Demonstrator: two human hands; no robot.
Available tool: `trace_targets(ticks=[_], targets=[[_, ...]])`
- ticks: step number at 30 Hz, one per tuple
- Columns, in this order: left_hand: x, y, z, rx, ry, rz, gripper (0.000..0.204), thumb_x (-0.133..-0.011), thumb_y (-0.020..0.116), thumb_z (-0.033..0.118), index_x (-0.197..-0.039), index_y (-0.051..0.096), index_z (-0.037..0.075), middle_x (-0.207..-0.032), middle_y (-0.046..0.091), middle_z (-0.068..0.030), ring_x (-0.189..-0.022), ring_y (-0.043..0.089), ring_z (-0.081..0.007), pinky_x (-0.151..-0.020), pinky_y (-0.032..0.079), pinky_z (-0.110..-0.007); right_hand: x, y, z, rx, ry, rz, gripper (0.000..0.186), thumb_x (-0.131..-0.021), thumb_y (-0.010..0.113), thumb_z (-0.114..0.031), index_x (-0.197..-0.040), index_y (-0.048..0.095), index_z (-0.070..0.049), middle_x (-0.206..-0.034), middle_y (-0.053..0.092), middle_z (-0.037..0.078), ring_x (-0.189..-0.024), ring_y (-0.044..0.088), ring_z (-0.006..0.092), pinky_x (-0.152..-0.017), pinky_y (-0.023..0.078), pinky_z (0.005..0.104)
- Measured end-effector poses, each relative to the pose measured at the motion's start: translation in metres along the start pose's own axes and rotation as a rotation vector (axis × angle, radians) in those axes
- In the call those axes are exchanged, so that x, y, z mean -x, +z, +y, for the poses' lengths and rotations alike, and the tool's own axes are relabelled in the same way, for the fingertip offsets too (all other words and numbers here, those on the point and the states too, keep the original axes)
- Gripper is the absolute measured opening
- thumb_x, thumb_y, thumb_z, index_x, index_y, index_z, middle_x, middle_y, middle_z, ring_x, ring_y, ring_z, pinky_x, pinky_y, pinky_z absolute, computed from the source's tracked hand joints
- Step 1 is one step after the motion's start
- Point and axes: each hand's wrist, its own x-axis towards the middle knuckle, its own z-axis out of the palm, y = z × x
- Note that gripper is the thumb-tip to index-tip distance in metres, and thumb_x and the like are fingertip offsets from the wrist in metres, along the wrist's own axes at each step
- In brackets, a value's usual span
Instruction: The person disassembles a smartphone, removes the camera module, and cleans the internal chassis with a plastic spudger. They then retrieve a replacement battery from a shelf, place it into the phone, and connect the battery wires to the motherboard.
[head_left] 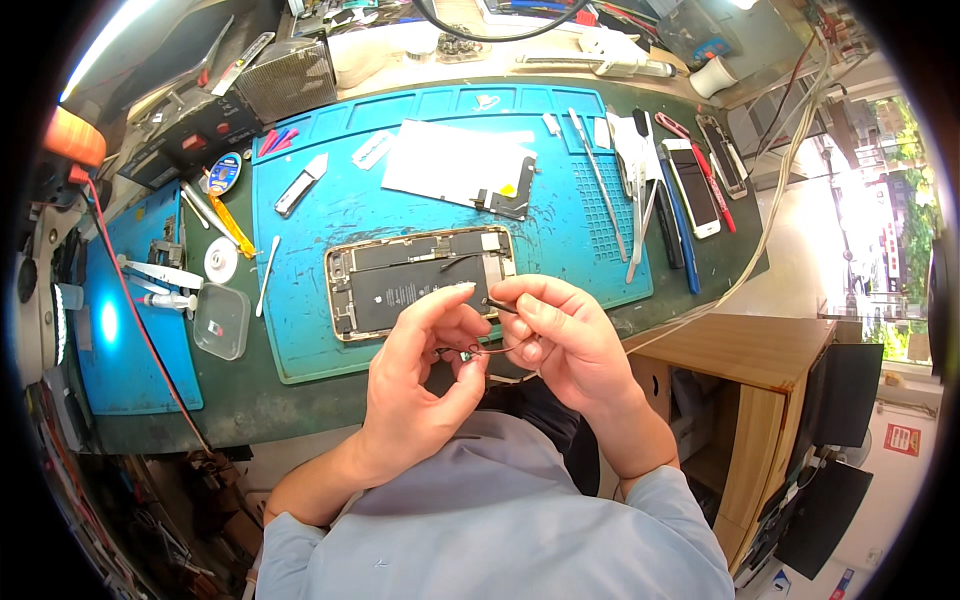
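Just in front of an opened phone body (pixel 470 320), my two hands hold a thin dark cable (pixel 492 351) stretched between them. My left hand (pixel 420 365) is curled, its thumb and fingertips closed round the cable's left end, where a small shiny part (pixel 466 355) shows. The fingers of my right hand (pixel 570 335) pinch the other side, with a narrow black piece (pixel 500 306) between thumb and forefinger. Inside the phone body lies a black battery (pixel 400 297); my fingers hide its near right corner.
A blue work mat (pixel 300 345) bears a white sheet (pixel 430 160), a utility knife (pixel 301 186) and a cotton swab (pixel 268 275). To the right lie tweezers (pixel 640 225), a white phone (pixel 692 187) and a red pen (pixel 715 195). A clear box (pixel 221 321) stands left.
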Motion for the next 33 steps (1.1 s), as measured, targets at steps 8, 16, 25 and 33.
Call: trace_targets(ticks=[8,16,25,33], targets=[[0.000,-0.002,0.000,-0.048,0.010,-0.046,0.057,-0.087,0.059,-0.014,-0.140,0.043,0.001,-0.112,0.058,-0.0099,-0.098,0.060,-0.0126,-0.083,0.053,-0.025,0.000,0.000,-0.001,-0.002,-0.001,-0.008,0.027,-0.101,0.059,-0.017,-0.123,0.063,-0.001,-0.081,0.057,-0.001,-0.066,0.048,0.0044,-0.059,0.039,0.0207],[-0.002,0.000,-0.001,-0.002,0.019,0.003,0.053,-0.088,0.064,-0.012,-0.137,0.048,0.002,-0.110,0.063,-0.0095,-0.097,0.064,-0.0139,-0.085,0.054,-0.026,0.006,0.002,0.000,0.216,-0.152,0.048,0.027,-0.101,0.062,-0.017,-0.122,0.064,-0.001,-0.085,0.059,0.000,-0.073,0.052,0.0049,-0.063,0.043,0.0213],[0.009,0.003,0.002,0.071,0.078,-0.017,0.049,-0.089,0.063,-0.013,-0.135,0.047,-0.002,-0.110,0.060,-0.0108,-0.101,0.061,-0.0143,-0.084,0.057,-0.026,0.021,0.003,0.019,0.677,-0.453,0.075,0.015,-0.095,0.068,-0.007,-0.107,0.070,0.001,-0.097,0.066,0.005,-0.088,0.065,0.0096,-0.075,0.054,0.0241],[0.029,0.016,0.004,0.119,0.018,0.022,0.031,-0.089,0.064,-0.013,-0.119,0.062,-0.006,-0.113,0.061,-0.0125,-0.102,0.064,-0.0169,-0.087,0.058,-0.029,0.044,0.000,0.033,0.606,-0.411,0.184,0.007,-0.090,0.071,-0.006,-0.090,0.068,0.000,-0.083,0.066,0.005,-0.068,0.064,0.0076,-0.060,0.052,0.0230]])
